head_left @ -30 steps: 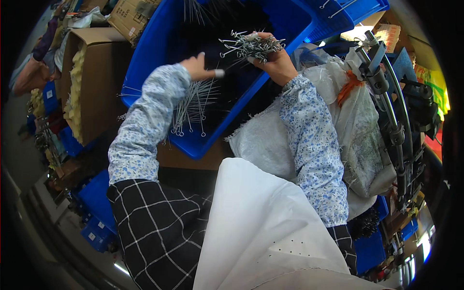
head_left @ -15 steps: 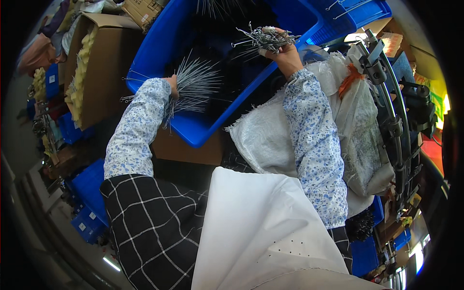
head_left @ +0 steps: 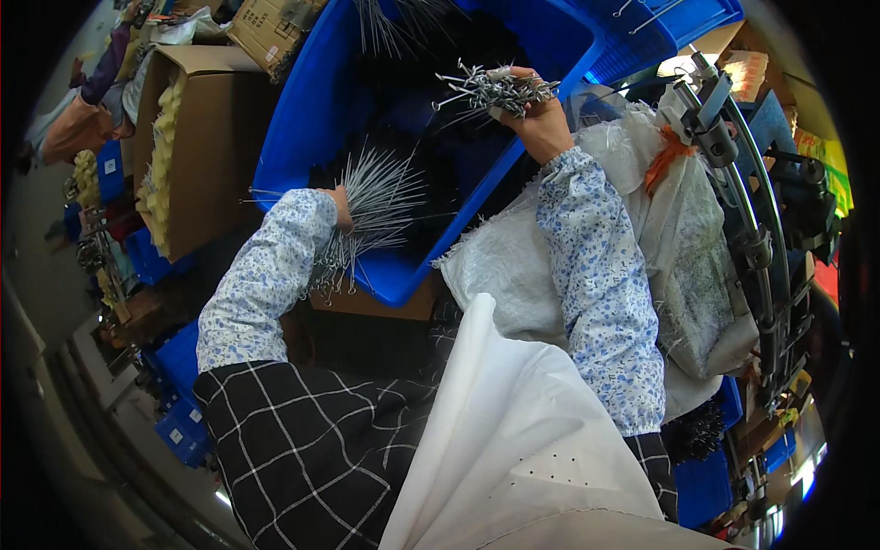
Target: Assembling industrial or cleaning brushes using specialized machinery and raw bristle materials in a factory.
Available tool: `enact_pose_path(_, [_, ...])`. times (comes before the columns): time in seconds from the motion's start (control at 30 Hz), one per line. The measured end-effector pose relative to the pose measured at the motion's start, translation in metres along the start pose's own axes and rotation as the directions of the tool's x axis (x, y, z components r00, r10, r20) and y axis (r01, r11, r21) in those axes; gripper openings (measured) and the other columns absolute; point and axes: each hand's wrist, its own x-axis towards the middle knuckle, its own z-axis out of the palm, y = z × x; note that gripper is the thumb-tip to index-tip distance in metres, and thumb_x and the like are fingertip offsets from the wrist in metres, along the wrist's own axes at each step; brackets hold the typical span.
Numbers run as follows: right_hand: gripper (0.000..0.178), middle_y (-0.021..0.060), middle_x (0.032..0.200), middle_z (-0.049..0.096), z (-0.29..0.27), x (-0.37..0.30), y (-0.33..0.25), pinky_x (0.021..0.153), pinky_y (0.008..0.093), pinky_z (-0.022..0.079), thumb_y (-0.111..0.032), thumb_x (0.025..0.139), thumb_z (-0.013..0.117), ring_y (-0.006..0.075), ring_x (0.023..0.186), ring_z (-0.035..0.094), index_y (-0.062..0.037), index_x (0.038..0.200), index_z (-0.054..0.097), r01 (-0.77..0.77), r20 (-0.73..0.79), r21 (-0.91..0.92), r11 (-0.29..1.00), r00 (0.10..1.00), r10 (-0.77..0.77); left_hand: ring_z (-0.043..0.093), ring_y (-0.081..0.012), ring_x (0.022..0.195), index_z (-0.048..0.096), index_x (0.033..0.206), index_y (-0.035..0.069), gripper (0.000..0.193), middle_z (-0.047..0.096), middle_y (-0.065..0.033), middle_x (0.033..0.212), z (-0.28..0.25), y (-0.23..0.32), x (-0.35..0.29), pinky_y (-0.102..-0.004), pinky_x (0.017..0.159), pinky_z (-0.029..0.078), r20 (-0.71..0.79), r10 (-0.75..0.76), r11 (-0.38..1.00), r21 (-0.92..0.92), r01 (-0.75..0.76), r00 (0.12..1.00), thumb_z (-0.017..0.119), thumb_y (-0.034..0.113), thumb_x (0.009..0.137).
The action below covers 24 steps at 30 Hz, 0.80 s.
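Note:
My left hand is closed round a thick bundle of thin metal wires at the left side of a blue plastic tub. Their straight ends fan out over the tub, and small looped ends hang below the hand. Over the tub's right rim, my right hand grips a second bundle of wires, its looped ends bunched toward the upper left. The fingers of my left hand are mostly hidden by sleeve and wires. Dark contents, too dim to make out, lie inside the tub.
More wires stick out at the tub's far end. A cardboard box with yellowish pieces stands left. White woven sacks lie right, beside a metal frame. Another blue container holds a few looped wires at the upper right.
The left hand with its wires sits lower in the picture, and more looped ends show beneath it. The right hand's bundle is turned slightly. The whole view has shifted a little.

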Motion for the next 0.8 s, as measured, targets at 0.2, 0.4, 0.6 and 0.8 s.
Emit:
enact_pose_path(0.2, [0.047,0.0022,0.105,0.054,-0.003,0.003,-0.008,0.085,0.0265,0.043,0.008,0.070,0.059,0.0134,0.098,0.051,-0.0095,0.111,0.043,-0.184,0.198,-0.057,0.981,0.961,0.192,0.051,-0.0250,0.100,0.038,0.118,0.004,0.071,0.053,-0.0139,0.108,-0.031,-0.050,0.017,-0.0344,0.085,0.040,0.095,0.022,0.981,-0.196,-0.003,0.995,0.069,0.029,0.059])
enact_pose_path(0.4, [0.052,0.0018,0.105,0.055,-0.006,0.002,-0.005,0.086,0.0271,0.042,0.005,0.070,0.061,0.0132,0.098,0.052,-0.0127,0.114,0.041,-0.146,0.205,-0.141,0.979,0.963,0.173,0.049,-0.0267,0.102,0.040,0.117,0.010,0.059,0.053,-0.0126,0.106,-0.047,-0.090,0.066,-0.0373,0.087,0.037,0.104,0.092,0.985,-0.155,-0.075,0.990,0.066,0.013,0.064])
enact_pose_path(0.6, [0.055,0.0027,0.106,0.055,-0.004,0.001,-0.011,0.089,0.0296,0.041,0.002,0.069,0.063,0.0152,0.101,0.051,-0.0119,0.116,0.040,-0.155,0.196,-0.176,0.972,0.962,0.189,0.049,-0.0265,0.102,0.037,0.120,0.011,0.059,0.053,-0.0129,0.105,-0.072,-0.104,0.072,-0.0384,0.088,0.036,-0.204,0.017,0.993,0.119,0.008,0.979,0.063,0.010,0.068])
enact_pose_path(0.8, [0.054,0.0024,0.104,0.055,-0.003,0.000,-0.012,0.089,0.0290,0.041,0.000,0.070,0.063,0.0146,0.100,0.051,-0.0109,0.118,0.038,-0.126,0.191,-0.213,0.969,0.967,0.168,0.046,-0.0240,0.105,0.028,0.126,0.015,0.057,0.050,-0.0125,0.109,-0.069,-0.103,0.059,-0.0407,0.093,0.030,-0.460,-0.018,0.909,0.363,0.206,0.888,0.054,0.005,0.076])
